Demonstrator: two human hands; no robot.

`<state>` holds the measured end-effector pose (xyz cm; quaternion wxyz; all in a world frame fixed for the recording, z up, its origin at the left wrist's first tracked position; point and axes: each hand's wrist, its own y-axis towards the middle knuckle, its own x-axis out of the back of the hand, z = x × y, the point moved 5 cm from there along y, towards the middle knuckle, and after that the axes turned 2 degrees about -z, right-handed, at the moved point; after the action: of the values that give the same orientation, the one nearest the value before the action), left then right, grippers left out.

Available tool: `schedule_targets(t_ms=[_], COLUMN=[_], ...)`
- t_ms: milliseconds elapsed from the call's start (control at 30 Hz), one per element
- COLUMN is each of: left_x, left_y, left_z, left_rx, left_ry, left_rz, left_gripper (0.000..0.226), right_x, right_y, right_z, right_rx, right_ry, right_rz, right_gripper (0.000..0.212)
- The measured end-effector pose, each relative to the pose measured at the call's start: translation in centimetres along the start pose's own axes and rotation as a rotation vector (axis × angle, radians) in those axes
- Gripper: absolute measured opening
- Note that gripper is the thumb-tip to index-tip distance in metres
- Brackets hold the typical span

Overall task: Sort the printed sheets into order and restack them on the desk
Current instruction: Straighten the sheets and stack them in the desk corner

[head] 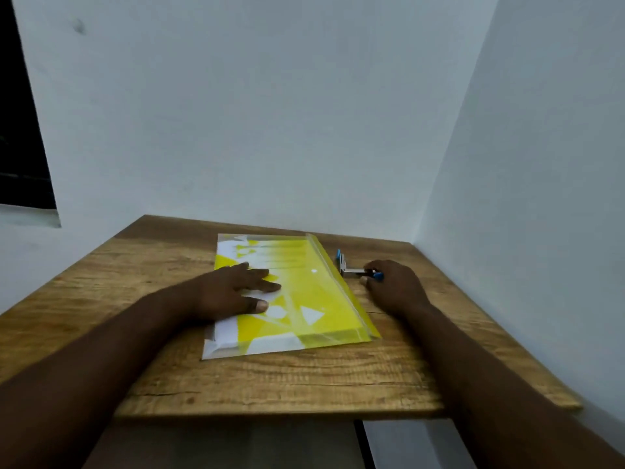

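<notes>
Wooden desk (304,384) sits in a corner where the back wall (236,113) meets the right wall (524,164); both walls plain white; dark opening (17,113) at the far left of the view.

Yellow translucent folder (304,262) lies flat around the middle of the desk, slightly toward the back edge; long sides run back to front, skewed a little; flap edge on its right side, small white snap button (314,271) near that flap; far short edge close to the back edge of the desk but not touching the wall.

Printed sheets (226,333) are inside the folder; white paper shows plainly at the near-left corner and through the plastic at the far-left corner; the print itself can't be read; sheet count can't be told.

Left hand (233,289): palm down on the left half of the folder, fingers straight and slightly spread, thumb out toward the near edge; pressing flat, gripping nothing.

Right hand (395,286): on the desk just right of the folder's flap edge, toward the back-right corner; fingers curled round the near end of a small blue-and-silver stapler (348,267); exact finger placement is hidden by the back of the hand.

Stapler rests on the desk just beside the folder's right edge; whether it touches the folder can't be told; its blue far tip points toward the back edge.

Both forearms bare, coming in over the front edge of the desk.
</notes>
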<state>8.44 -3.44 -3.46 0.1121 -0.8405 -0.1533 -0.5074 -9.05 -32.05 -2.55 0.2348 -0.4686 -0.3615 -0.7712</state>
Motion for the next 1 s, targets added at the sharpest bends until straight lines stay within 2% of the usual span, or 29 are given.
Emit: schedule_targets(t_ms=[67,133,200,300,367,467,567,700,833,1000], left_x=[-0.2,-0.2,0.1,0.3,0.3,0.1,0.1,0.5,0.9,1.0], left_y=[0.6,1.2,1.7,2.7,3.0,3.3,3.3,3.3,2.9,2.8], left_z=[0.3,0.0,-0.1,0.5,0.7,1.2,1.4,1.4,1.5,1.9], left_rx=[-0.018,-0.050,-0.068,-0.073,-0.084,-0.097,-0.100,-0.078,-0.035,-0.024], left_ry=[-0.052,-0.092,-0.132,-0.176,-0.202,-0.151,-0.139,-0.110,-0.063,-0.042], left_rz=[0.009,0.025,0.027,-0.008,-0.058,-0.135,-0.170,-0.226,-0.302,-0.357], left_gripper=[0.059,0.045,0.045,0.048,0.048,0.048,0.054,0.058,0.064,0.056], right_x=[-0.2,-0.2,0.2,1.1,1.5,2.5,3.7,1.9,0.6,-1.9], right_y=[0.5,0.8,0.9,1.2,1.4,0.9,0.9,1.1,1.4,1.0], right_z=[-0.2,-0.2,-0.3,-0.9,-1.3,-0.9,0.6,4.9,9.5,12.1], right_rx=[0.038,0.052,0.013,-0.125,-0.156,-0.162,-0.102,-0.074,-0.026,0.061], right_ry=[0.062,0.092,0.213,0.473,0.701,0.989,1.146,1.359,1.500,1.139], right_rz=[-0.042,-0.072,-0.123,-0.203,-0.232,-0.330,-0.407,-0.149,0.005,0.195], right_gripper=[0.016,0.006,0.007,0.024,0.022,0.014,0.023,0.014,0.023,0.045])
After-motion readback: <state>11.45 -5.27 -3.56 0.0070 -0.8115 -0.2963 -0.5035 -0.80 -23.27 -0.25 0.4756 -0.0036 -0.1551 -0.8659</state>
